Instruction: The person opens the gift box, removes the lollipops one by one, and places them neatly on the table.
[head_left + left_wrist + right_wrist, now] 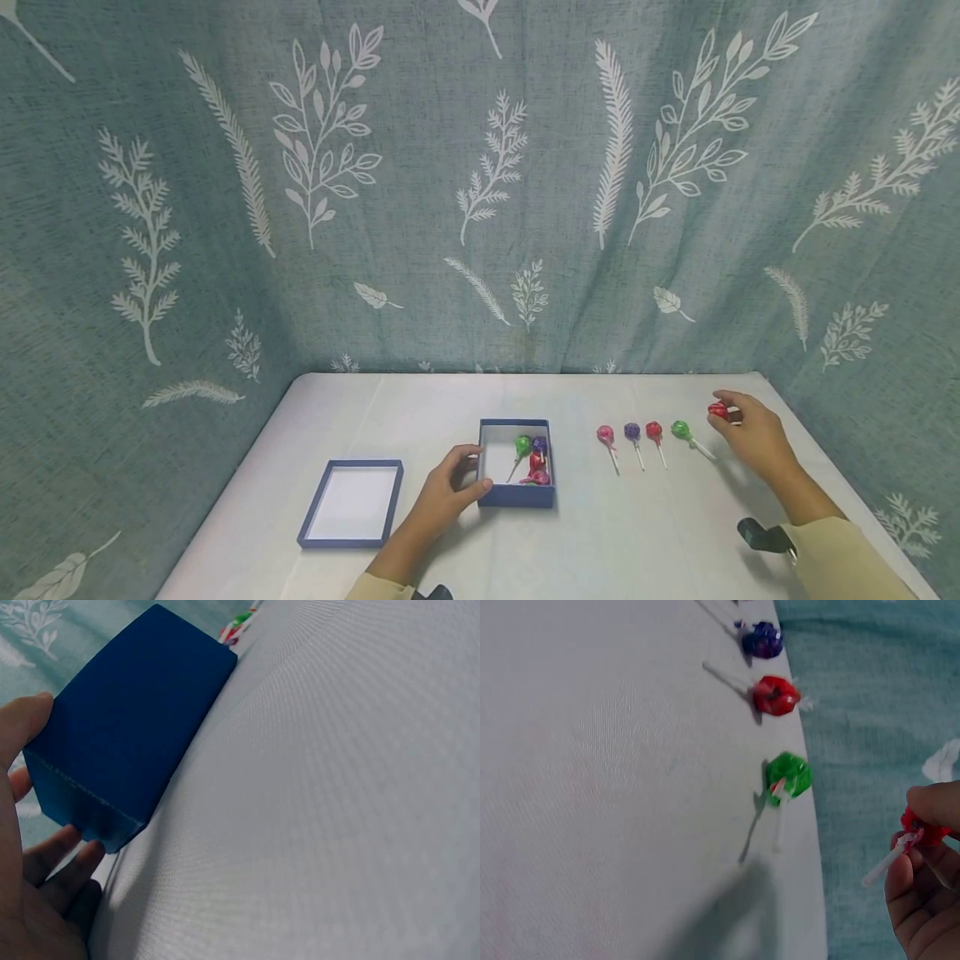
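Observation:
In the head view an open blue box (516,497) with a white inside stands mid-table. Lollipops lie at its right side: a green one (522,445), a purple one (539,445), a red one (536,463) and a pink one (540,477). My left hand (445,493) holds the box by its left side, thumb at the near corner; the left wrist view shows fingertips against its blue wall (135,712). At the far right my right hand (756,435) pinches a red lollipop (717,410) by its head, its white stick (883,868) pointing out in the right wrist view.
Right of the box lie a pink lollipop (605,435), a purple lollipop (632,432), a red lollipop (654,431) and a green lollipop (681,430) in a row. A blue-rimmed lid (351,543) lies at the left, white inside up. Patterned curtains (420,208) surround the white table (600,542).

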Motion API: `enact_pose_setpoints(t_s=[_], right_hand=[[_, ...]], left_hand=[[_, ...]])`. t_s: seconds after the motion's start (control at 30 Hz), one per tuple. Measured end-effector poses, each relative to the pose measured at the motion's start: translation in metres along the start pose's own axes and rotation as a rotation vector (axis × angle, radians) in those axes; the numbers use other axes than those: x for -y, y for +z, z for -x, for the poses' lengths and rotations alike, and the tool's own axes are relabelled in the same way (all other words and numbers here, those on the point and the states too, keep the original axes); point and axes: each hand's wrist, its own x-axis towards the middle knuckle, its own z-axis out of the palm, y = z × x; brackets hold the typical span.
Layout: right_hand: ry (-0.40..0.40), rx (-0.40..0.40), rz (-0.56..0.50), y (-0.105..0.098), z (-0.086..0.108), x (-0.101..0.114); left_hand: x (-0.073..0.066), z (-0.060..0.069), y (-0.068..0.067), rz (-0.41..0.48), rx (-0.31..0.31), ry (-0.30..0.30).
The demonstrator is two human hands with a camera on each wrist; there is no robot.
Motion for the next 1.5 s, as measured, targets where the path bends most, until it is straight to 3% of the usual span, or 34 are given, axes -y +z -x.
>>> enact_pose_setpoints(t_s=[0.4,0.7,0.97,1.27,1.5], right_hand=[[0.130,0.114,0.004,0.017,-0.010,-0.030],[0.201,0.161,0.042,0.025,-0.010,-0.033],[0.194,0.194,0.063,0.025,-0.010,-0.039],[0.157,0.175,0.075,0.030,-0.012,-0.048],[0.202,0.190,0.066,0.033,-0.012,-0.048]], left_hand=[[0.001,0.001,-0.001,0.011,-0.003,0.009],[0.001,0.002,0.000,0.012,-0.018,0.028],[-0.001,0.002,0.000,0.019,-0.012,0.037],[-0.001,0.003,0.000,0.040,-0.008,0.043],[-0.002,0.003,-0.001,0.031,-0.008,0.031]])
